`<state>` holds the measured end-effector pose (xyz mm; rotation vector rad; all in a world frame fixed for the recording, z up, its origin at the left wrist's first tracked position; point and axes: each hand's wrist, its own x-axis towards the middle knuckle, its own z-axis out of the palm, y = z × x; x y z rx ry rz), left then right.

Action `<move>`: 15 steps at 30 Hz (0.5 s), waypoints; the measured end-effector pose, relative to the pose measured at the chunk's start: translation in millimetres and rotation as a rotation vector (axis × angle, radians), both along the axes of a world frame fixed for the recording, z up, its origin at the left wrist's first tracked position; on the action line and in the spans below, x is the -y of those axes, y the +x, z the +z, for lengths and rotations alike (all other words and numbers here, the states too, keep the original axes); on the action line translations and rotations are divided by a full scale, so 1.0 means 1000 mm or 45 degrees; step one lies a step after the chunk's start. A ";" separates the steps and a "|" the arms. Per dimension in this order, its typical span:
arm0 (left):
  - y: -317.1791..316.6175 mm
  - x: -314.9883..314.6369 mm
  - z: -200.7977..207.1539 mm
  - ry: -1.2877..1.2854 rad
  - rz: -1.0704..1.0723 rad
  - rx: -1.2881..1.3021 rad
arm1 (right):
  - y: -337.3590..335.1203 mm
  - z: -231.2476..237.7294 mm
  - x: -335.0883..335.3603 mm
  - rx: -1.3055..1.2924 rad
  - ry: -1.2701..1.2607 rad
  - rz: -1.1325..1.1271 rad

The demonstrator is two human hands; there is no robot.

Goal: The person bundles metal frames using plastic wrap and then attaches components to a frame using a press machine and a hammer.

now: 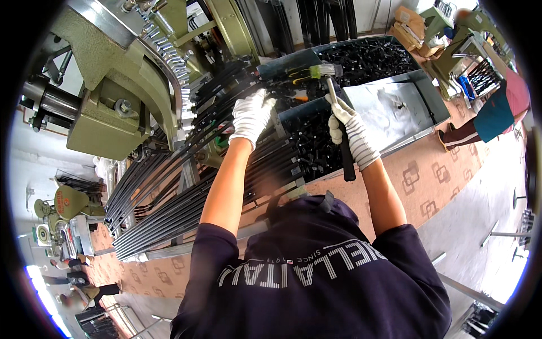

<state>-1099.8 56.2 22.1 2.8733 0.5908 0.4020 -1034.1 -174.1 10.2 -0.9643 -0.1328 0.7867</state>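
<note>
My right hand [348,127], in a white knit glove, is closed round a hammer. The hammer's black grip [346,160] hangs below the fist, its metal shaft rises above, and a yellow-green head [323,71] sits at the top. To its left, my left hand [252,117], gloved alike, is at the far ends of many long black rods [195,198]. Its fingers are curled in, and what they grip is hidden. Small black parts [307,138] fill a bin between and below the hands.
A large green machine [113,107] stands at left. Behind my right hand is a bin of black parts [367,59]; beside it, a tray [427,90] holds a white sheet [384,104]. Another person [497,116] stands at far right, and others work at lower left.
</note>
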 end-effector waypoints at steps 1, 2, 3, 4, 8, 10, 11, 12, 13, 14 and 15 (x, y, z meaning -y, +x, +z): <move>0.001 0.002 0.003 0.066 0.010 -0.079 | -0.002 -0.001 -0.002 -0.014 0.008 0.029; 0.007 -0.004 -0.012 0.172 -0.022 -0.041 | -0.006 0.002 -0.004 0.003 0.003 0.068; 0.010 -0.006 -0.011 0.190 -0.054 -0.074 | -0.008 0.001 -0.006 0.017 -0.016 0.098; 0.012 -0.006 -0.011 0.208 -0.086 -0.108 | -0.012 0.002 -0.008 -0.003 -0.015 0.137; 0.014 -0.009 -0.010 0.230 -0.169 -0.174 | -0.018 -0.001 -0.014 -0.058 -0.001 0.295; 0.015 -0.008 -0.012 0.237 -0.184 -0.158 | -0.017 -0.006 -0.014 -0.058 0.003 0.320; 0.016 -0.007 -0.012 0.229 -0.193 -0.171 | -0.018 -0.007 -0.014 -0.043 -0.012 0.317; 0.015 -0.007 -0.012 0.224 -0.197 -0.188 | -0.018 -0.008 -0.014 -0.030 -0.023 0.319; 0.015 -0.007 -0.012 0.219 -0.200 -0.205 | -0.018 -0.009 -0.014 -0.038 0.001 0.280; 0.014 -0.008 -0.011 0.221 -0.196 -0.214 | -0.018 -0.010 -0.013 -0.045 0.026 0.241; 0.014 -0.007 -0.010 0.220 -0.194 -0.220 | -0.018 -0.010 -0.012 -0.051 0.045 0.199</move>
